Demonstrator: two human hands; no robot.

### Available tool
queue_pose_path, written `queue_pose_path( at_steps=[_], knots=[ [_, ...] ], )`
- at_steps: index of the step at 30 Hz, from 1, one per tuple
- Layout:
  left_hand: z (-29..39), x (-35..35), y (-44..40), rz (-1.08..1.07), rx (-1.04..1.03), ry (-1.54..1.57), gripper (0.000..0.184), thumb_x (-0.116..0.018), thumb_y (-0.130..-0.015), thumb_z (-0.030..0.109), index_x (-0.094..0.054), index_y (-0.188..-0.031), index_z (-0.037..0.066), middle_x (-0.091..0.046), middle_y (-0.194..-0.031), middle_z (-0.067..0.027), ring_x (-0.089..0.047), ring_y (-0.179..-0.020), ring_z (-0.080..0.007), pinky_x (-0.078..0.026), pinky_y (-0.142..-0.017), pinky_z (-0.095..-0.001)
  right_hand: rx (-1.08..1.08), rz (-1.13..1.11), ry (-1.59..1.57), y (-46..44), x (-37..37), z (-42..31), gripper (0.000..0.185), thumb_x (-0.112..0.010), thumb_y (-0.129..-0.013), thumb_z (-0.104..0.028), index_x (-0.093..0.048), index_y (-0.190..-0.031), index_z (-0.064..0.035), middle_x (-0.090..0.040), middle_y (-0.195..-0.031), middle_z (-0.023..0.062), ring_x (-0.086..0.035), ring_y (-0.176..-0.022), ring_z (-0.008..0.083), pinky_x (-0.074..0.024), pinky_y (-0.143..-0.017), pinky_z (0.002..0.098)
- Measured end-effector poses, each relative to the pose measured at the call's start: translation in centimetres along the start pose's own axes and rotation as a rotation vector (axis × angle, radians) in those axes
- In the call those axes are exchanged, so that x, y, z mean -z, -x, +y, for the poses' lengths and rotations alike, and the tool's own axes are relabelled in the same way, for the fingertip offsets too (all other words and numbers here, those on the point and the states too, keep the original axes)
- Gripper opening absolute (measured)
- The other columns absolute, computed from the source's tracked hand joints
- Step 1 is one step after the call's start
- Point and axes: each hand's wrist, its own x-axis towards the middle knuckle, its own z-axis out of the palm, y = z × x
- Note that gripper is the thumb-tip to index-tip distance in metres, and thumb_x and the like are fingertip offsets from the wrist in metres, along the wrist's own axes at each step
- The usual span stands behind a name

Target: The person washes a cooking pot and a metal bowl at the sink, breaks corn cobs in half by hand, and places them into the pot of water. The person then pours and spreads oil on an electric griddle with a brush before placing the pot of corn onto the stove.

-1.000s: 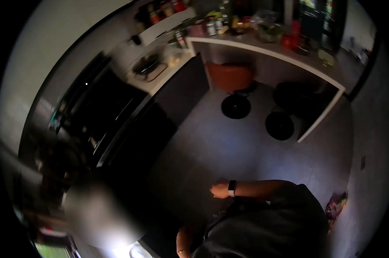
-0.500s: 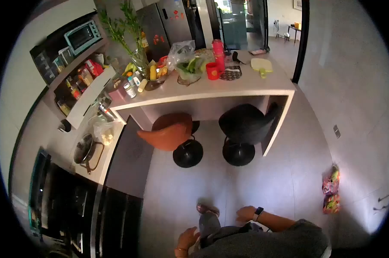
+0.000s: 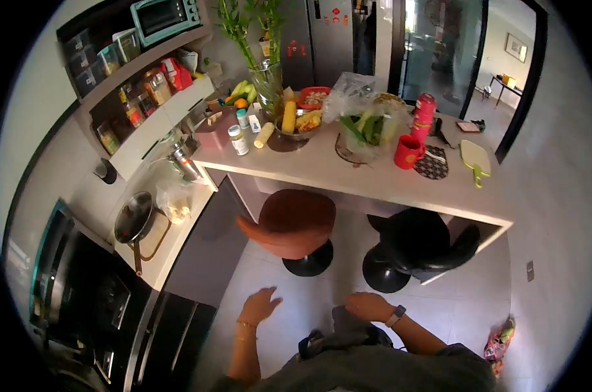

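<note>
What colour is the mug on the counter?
The mug is red, best seen in the head view.

Left grip swung farther forward, its forearm now showing, brown chair, black chair and surface now nearer both grips.

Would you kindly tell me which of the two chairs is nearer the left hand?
The brown chair is nearer the left hand; the black chair, farther right, is nearer the right hand.

One chair is reddish brown, the other chair black, the mug red, the mat dark with pale patterning, the toaster oven light teal.
</note>
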Motion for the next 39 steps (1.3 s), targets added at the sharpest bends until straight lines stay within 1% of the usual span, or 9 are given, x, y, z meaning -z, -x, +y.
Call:
queue_pose_path(
  at_steps=[7, 10, 17, 23, 28, 32, 34, 36, 39],
  knots=[
    [2.5, 10.4, -24.5, 0.428, -0.108, 0.033, 0.031, -0.059, -0.088, 0.022, -0.058, -0.114, 0.003, -0.062, -0.111, -0.0178, -0.060, -0.100, -0.0366, -0.047, -0.085, -0.0425, 0.082, 0.165, -0.518, -18.7, 13.3, 4.1, 0.026, -0.056, -0.091, -0.020, -0.062, -0.111, -0.0043, -0.066, -0.096, 0.0176, -0.064, -0.084, 0.0325, -0.0509, -0.074, 0.0384],
    [2.5, 13.7, -35.7, 0.698, -0.062, 0.160, 0.027, -0.058, -0.087, 0.015, -0.059, -0.110, 0.002, -0.063, -0.106, -0.0196, -0.060, -0.096, -0.0375, -0.049, -0.082, -0.0426, 0.231, 0.483, -0.473, -30.0, 20.4, 5.6, 0.025, -0.058, -0.089, -0.016, -0.061, -0.110, -0.0025, -0.066, -0.092, 0.0169, -0.064, -0.083, 0.0315, -0.0503, -0.075, 0.0364],
    [4.5, 17.3, -53.6, 0.748, -0.027, -0.039, 0.024, -0.060, -0.085, 0.018, -0.061, -0.103, 0.001, -0.064, -0.094, -0.0169, -0.063, -0.088, -0.0331, -0.050, -0.075, -0.0423, 0.025, 0.834, -0.300, -46.3, 25.9, 10.1, 0.032, -0.057, -0.093, -0.017, -0.055, -0.121, -0.0013, -0.065, -0.104, 0.0128, -0.061, -0.091, 0.0178, -0.0487, -0.078, 0.0295],
    [5.3, 16.7, -61.1, 0.579, 0.231, -0.277, 0.039, -0.067, -0.078, 0.032, -0.058, -0.099, 0.000, -0.063, -0.094, -0.0205, -0.063, -0.087, -0.0355, -0.052, -0.074, -0.0448, -0.026, 0.791, -0.864, -43.3, 18.8, 9.8, 0.031, -0.057, -0.092, -0.008, -0.054, -0.121, -0.0006, -0.059, -0.116, 0.0128, -0.060, -0.097, 0.0198, -0.0478, -0.086, 0.0298],
    [4.2, 17.2, -61.6, 0.570, 0.185, -0.161, 0.047, -0.070, -0.077, 0.032, -0.055, -0.106, -0.001, -0.063, -0.098, -0.0209, -0.063, -0.084, -0.0373, -0.053, -0.073, -0.0436, 0.022, 0.659, -0.807, -38.7, 18.6, 10.7, 0.038, -0.051, -0.086, 0.004, -0.052, -0.124, -0.0030, -0.057, -0.121, 0.0135, -0.058, -0.105, 0.0223, -0.0485, -0.087, 0.0317],
    [10.3, 21.4, -54.1, 0.864, -0.156, 0.827, 0.037, -0.074, -0.075, 0.016, -0.057, -0.103, -0.002, -0.064, -0.096, -0.0115, -0.064, -0.085, -0.0247, -0.052, -0.076, -0.0361, -0.064, 0.604, -0.760, -36.4, 19.2, 10.7, 0.038, -0.049, -0.086, 0.005, -0.052, -0.123, -0.0023, -0.057, -0.121, 0.0143, -0.058, -0.105, 0.0227, -0.0491, -0.087, 0.0317],
    [12.0, 22.3, -48.9, 0.948, -0.320, 0.885, 0.035, -0.074, -0.076, 0.010, -0.057, -0.105, -0.001, -0.064, -0.099, -0.0102, -0.062, -0.090, -0.0200, -0.050, -0.081, -0.0367, -0.079, 0.562, -0.688, -35.7, 19.8, 10.1, 0.037, -0.050, -0.086, 0.003, -0.053, -0.123, -0.0029, -0.058, -0.119, 0.0135, -0.059, -0.100, 0.0223, -0.0499, -0.082, 0.0300],
    [15.4, 25.2, -41.2, 0.929, -0.417, 0.323, 0.037, -0.066, -0.085, 0.008, -0.048, -0.115, 0.000, -0.062, -0.102, -0.0161, -0.064, -0.091, -0.0260, -0.052, -0.083, -0.0427, -0.036, 0.555, -0.621, -35.5, 18.8, 10.3, 0.036, -0.050, -0.086, 0.003, -0.053, -0.122, -0.0030, -0.058, -0.118, 0.0128, -0.060, -0.098, 0.0217, -0.0498, -0.079, 0.0291],
    [20.9, 26.5, -36.1, 1.157, -0.557, 1.024, 0.028, -0.063, -0.087, 0.010, -0.047, -0.108, 0.001, -0.064, -0.095, -0.0185, -0.065, -0.083, -0.0286, -0.054, -0.076, -0.0422, -0.049, 0.469, -0.641, -35.9, 18.1, 10.5, 0.034, -0.050, -0.087, 0.001, -0.054, -0.120, -0.0029, -0.058, -0.117, 0.0122, -0.060, -0.094, 0.0210, -0.0498, -0.076, 0.0279]
  ],
)
